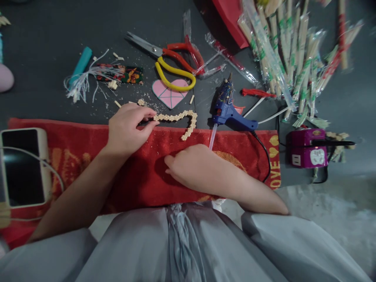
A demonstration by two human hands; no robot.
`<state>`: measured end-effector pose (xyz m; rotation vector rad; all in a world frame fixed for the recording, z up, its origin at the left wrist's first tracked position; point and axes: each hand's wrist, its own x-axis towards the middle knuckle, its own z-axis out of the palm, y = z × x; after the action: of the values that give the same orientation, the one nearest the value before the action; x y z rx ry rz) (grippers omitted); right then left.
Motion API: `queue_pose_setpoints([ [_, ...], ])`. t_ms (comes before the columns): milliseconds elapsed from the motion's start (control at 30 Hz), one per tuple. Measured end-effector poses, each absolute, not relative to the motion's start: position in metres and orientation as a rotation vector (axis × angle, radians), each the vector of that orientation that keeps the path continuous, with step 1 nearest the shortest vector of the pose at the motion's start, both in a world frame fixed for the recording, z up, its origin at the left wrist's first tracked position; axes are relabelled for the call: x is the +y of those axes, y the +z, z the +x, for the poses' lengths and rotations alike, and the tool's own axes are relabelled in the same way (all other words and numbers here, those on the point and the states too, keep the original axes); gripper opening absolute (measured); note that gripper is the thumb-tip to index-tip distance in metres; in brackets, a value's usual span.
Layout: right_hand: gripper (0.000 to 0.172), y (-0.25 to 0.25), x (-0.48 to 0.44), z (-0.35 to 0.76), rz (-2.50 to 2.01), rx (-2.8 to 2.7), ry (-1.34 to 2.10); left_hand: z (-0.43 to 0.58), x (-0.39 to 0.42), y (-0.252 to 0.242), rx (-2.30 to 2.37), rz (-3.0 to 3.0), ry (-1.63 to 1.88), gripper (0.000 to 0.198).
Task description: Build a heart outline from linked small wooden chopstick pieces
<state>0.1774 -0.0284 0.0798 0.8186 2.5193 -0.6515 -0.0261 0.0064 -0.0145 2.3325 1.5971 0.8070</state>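
Note:
My left hand (129,127) pinches the left end of a curved strip of small pale wooden pieces (179,117) that lies across the top edge of a red cloth (138,172). My right hand (195,166) rests on the red cloth below the strip, fingers curled downward and pressed to the fabric; what lies under them is hidden. A blue glue gun (230,113) lies just right of the strip, its clear glue stick pointing toward my right hand.
A pink paper heart (170,94), scissors with yellow and red handles (173,62), a teal tube (80,64), plastic scraps and wrapped chopsticks (282,51) lie on the dark floor. A phone (22,166) sits at left, a purple power strip (307,150) at right.

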Motion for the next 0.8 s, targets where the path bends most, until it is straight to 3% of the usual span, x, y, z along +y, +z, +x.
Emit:
queue_pose_setpoints([
  [133,0.039,0.080,-0.032,0.172,1.236,2.465,-0.433,-0.027,0.007,-0.015,1.589,2.302,0.812,0.006],
  [300,0.064,0.073,-0.028,0.165,1.408,2.336,-0.364,-0.028,0.008,-0.016,1.541,2.365,0.825,0.010],
  [800,0.064,0.063,-0.022,0.157,1.397,2.374,-0.356,-0.026,0.005,-0.008,1.600,2.230,0.702,0.016],
])
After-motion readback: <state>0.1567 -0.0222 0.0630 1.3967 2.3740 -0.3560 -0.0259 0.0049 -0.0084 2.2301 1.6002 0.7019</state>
